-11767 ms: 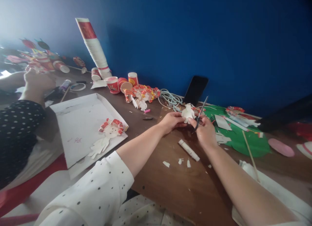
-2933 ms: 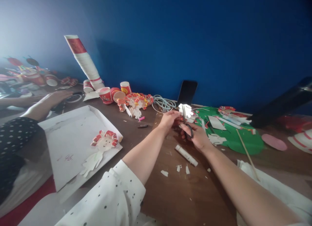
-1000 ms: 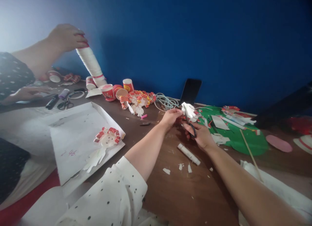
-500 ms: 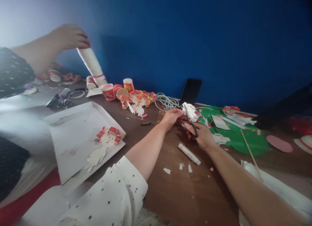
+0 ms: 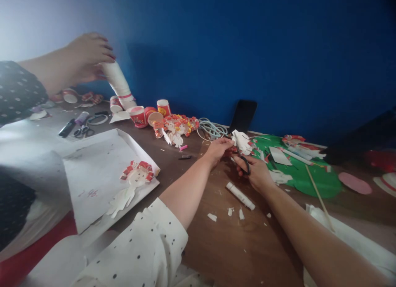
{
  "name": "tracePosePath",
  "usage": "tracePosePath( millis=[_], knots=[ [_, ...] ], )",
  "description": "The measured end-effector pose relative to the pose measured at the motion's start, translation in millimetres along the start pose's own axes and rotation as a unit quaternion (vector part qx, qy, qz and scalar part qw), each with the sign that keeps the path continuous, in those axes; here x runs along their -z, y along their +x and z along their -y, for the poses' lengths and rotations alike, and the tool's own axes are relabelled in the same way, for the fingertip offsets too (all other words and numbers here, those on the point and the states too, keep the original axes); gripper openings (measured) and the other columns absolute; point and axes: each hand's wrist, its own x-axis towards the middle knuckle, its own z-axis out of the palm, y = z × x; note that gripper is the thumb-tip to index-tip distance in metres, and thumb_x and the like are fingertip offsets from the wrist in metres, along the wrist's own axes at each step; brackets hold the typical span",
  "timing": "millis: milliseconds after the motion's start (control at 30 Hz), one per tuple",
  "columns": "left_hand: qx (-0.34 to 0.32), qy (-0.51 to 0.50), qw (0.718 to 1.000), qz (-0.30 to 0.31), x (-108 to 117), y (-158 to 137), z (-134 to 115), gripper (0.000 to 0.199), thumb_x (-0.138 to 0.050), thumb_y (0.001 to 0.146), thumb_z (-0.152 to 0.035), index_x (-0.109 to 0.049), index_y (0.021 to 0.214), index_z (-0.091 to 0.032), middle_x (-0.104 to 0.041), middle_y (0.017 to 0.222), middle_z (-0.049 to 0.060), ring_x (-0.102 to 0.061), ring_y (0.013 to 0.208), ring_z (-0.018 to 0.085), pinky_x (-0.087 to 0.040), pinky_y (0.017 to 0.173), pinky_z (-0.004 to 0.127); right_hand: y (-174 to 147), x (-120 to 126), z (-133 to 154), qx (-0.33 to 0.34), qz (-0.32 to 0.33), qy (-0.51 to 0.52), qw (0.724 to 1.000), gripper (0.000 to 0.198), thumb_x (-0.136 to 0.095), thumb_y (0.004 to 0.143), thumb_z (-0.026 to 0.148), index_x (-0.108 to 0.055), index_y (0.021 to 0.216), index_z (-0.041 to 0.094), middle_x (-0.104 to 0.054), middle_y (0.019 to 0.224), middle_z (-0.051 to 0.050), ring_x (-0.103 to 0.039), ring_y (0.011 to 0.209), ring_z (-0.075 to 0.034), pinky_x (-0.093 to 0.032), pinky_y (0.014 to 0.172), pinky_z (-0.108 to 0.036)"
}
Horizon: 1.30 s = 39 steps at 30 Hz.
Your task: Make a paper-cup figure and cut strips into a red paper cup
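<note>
My left hand (image 5: 219, 150) pinches the near edge of a white paper cutout (image 5: 241, 141) with finger-like strips along its far side. In my right hand (image 5: 255, 171) are black-handled scissors (image 5: 246, 164), their blades up against the paper. A white glue stick (image 5: 240, 195) lies on the table just below my hands, with small paper scraps (image 5: 212, 217) around it. To the right is a round green sheet (image 5: 318, 177), bearing more white cutouts (image 5: 280, 176) and a pale card (image 5: 280, 155).
A co-worker's hand (image 5: 89, 55) grips a tall leaning stack of paper cups (image 5: 119, 82). Their white tray (image 5: 93, 175) carries a paper doll (image 5: 136, 176). A phone (image 5: 243, 115) leans on the blue wall beside a coiled cable (image 5: 213, 128). A thin stick (image 5: 318, 196) lies at right.
The co-worker's hands have shifted slightly right on the cup stack, and a second hand now shows below the first. My own hands and the scissors have barely moved.
</note>
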Motion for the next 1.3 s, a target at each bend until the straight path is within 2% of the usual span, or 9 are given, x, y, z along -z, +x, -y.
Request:
tracePosePath(
  millis=[267, 600, 833, 1033, 1300],
  knots=[
    [0.006, -0.005, 1.0, 0.01, -0.8, -1.0, -1.6, 0.023, -0.076, 0.066, -0.023, -0.055, 0.068, -0.013, -0.06, 0.057, 0.0, -0.055, 0.05, 0.008, -0.044, 0.055, 0.021, -2.3, -2.9, 2.3, -0.008, 0.012, 0.053, 0.998, 0.039, -0.072, 0.068, 0.054, -0.064, 0.069, 0.016, -0.057, 0.057, 0.0, -0.049, 0.045, -0.009, -0.03, 0.036, -0.019],
    [0.0, -0.004, 1.0, 0.018, -1.0, -0.5, 0.6, 0.023, -0.076, 0.066, -0.023, -0.056, 0.069, -0.012, -0.061, 0.058, 0.0, -0.057, 0.054, 0.009, -0.045, 0.058, 0.021, -2.0, -1.9, 2.1, 0.007, 0.005, 0.038, 0.999, 0.043, -0.07, 0.069, 0.057, -0.061, 0.061, 0.016, -0.057, 0.056, 0.0, -0.048, 0.045, -0.008, -0.031, 0.039, -0.02],
    [0.002, -0.006, 1.0, 0.022, -1.2, -1.4, -0.3, 0.021, -0.074, 0.068, -0.021, -0.056, 0.07, -0.012, -0.062, 0.058, 0.001, -0.057, 0.053, 0.008, -0.045, 0.056, 0.019, -2.7, -1.9, 4.9, 0.008, 0.001, 0.011, 1.0, 0.042, -0.069, 0.071, 0.057, -0.062, 0.064, 0.016, -0.057, 0.056, -0.001, -0.048, 0.045, -0.008, -0.033, 0.039, -0.02],
    [0.012, -0.01, 1.0, 0.02, -2.1, -1.6, -1.0, 0.024, -0.077, 0.066, -0.023, -0.056, 0.069, -0.012, -0.061, 0.057, 0.0, -0.055, 0.05, 0.008, -0.044, 0.053, 0.019, -1.7, -1.8, 2.5, 0.007, 0.007, 0.03, 0.999, 0.04, -0.069, 0.071, 0.055, -0.062, 0.067, 0.016, -0.057, 0.058, 0.0, -0.049, 0.046, -0.008, -0.033, 0.039, -0.019],
    [0.012, -0.011, 1.0, 0.02, -2.3, -1.9, -0.2, 0.021, -0.074, 0.069, -0.021, -0.054, 0.07, -0.012, -0.06, 0.058, 0.0, -0.057, 0.054, 0.009, -0.046, 0.06, 0.022, -4.9, -0.7, 6.9, 0.001, 0.021, 0.031, 0.999, 0.039, -0.07, 0.071, 0.054, -0.065, 0.069, 0.016, -0.059, 0.06, -0.001, -0.052, 0.048, -0.009, -0.037, 0.04, -0.019]
  ],
)
